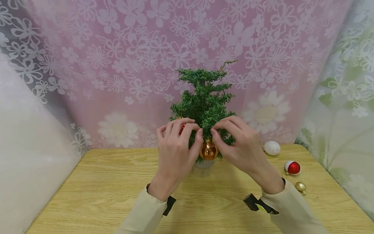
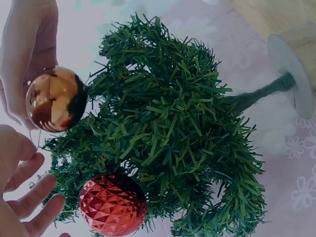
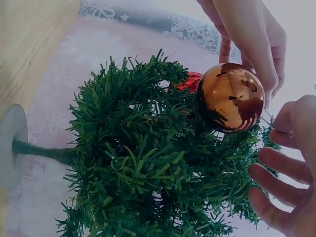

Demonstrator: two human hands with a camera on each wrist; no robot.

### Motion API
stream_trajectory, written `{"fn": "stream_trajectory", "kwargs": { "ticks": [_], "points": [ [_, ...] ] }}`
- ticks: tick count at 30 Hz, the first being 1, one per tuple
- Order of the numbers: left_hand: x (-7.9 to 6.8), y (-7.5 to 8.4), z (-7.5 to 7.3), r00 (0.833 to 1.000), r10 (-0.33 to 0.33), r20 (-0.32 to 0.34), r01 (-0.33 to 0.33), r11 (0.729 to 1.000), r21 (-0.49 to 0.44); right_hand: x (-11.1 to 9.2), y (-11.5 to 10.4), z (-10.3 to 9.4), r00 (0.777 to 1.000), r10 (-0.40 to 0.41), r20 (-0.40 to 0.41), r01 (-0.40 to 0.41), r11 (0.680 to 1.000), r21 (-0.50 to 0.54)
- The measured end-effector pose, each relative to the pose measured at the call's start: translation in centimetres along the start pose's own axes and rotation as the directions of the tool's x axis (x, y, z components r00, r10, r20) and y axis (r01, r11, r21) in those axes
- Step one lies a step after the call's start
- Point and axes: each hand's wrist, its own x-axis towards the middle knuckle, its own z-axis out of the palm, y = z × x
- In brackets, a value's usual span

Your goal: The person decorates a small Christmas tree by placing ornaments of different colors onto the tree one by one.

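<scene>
A shiny copper-gold Christmas ball (image 1: pixel 208 150) hangs in front of a small artificial Christmas tree (image 1: pixel 204 97). My left hand (image 1: pixel 179 146) pinches the ball's thin hanging loop between thumb and forefinger, just above its gold cap. From the other side my right hand (image 1: pixel 241 146) pinches the same loop, fingertips a short gap from the left ones. In the left wrist view, a faceted red ball (image 2: pixel 113 205) hangs among the branches; the left hand partly hides it in the head view. Both wrist views show the copper ball (image 3: pixel 231 98) close against the green needles.
On the wooden table (image 1: pixel 117 182), a white speckled ball (image 1: pixel 272 148), a red-and-white ball (image 1: pixel 293 167) and a small gold ball (image 1: pixel 300 187) lie at the right. The tree's pale round base (image 2: pixel 291 74) stands near the back edge, before a pink floral curtain (image 1: pixel 131 65).
</scene>
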Motion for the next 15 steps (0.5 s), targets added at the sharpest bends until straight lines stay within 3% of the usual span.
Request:
{"fn": "stream_trajectory", "kwargs": {
  "ticks": [6, 15],
  "points": [
    [0.5, -0.3, 0.7, 0.999, -0.047, 0.007, 0.047, 0.999, 0.018, 0.5, 0.1, 0.4, 0.999, 0.044, 0.025, -0.043, 0.999, -0.019],
    [0.3, -0.3, 1.2, 0.996, -0.067, 0.051, 0.064, 0.997, 0.048, 0.6, 0.3, 0.7, 0.99, 0.126, 0.068, -0.121, 0.99, -0.071]
  ]
}}
